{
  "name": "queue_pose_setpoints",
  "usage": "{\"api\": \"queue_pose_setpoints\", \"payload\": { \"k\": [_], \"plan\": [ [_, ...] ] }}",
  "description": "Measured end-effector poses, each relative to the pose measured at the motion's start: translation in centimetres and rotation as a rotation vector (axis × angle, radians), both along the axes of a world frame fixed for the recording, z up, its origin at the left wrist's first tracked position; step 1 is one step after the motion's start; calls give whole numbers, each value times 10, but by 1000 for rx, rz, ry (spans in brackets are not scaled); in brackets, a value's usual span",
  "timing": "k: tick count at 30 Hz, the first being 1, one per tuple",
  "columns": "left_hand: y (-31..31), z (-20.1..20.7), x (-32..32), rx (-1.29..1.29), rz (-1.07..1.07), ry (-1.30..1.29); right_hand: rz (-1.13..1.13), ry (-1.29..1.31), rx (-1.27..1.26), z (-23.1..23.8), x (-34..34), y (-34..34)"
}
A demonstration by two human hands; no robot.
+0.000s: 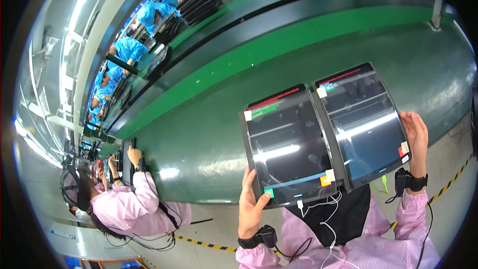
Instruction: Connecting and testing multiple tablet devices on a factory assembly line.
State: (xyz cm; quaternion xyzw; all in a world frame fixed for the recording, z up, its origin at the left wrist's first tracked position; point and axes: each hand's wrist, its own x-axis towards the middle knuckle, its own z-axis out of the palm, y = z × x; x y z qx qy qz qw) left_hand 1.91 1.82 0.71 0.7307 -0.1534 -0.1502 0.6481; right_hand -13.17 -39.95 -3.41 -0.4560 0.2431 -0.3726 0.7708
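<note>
Two black tablets lie side by side near the table edge in front of me, the left tablet (286,144) and the right tablet (366,124). Both screens are lit at the top with small coloured text, and stickers mark their corners. My left hand (251,204) grips the left tablet's lower left edge, its thumb on the front beside a green sticker (269,193). Along the right tablet's outer edge my right hand (416,137) is closed, some fingers partly hidden. A white cable (300,206) plugs into the left tablet's bottom edge. Below the right tablet hangs a green cable (384,183).
The green table (209,144) curves away to the left and right. Beyond it runs a dark conveyor line (259,30) with stacked black panels (199,4) and workers in blue. To my left a person in pink (124,204) handles a dark device (128,162).
</note>
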Motion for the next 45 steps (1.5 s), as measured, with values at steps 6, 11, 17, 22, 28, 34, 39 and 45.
{"api": "queue_pose_setpoints", "payload": {
  "k": [6,11,17,22,28,34,39,45],
  "plan": [
    [-3,4,0,-23,36,31,4,31,-20,-3,-1,-5],
    [-13,11,7,-116,161,182,-2,43,-26,-3,-2,-5],
    [-29,17,23,-34,282,255,-6,38,-32,-5,-3,-5],
    [-41,17,33,39,352,256,-3,36,-39,-6,-3,-6],
    [-34,11,30,-106,336,250,-10,26,-30,-3,-2,-3],
    [-29,7,20,-91,324,193,-18,39,-20,2,-2,2],
    [-32,11,17,-56,298,156,-16,30,-6,1,0,1],
    [-33,13,19,-59,304,166,-7,-11,-12,-3,0,-1]
  ]
}}
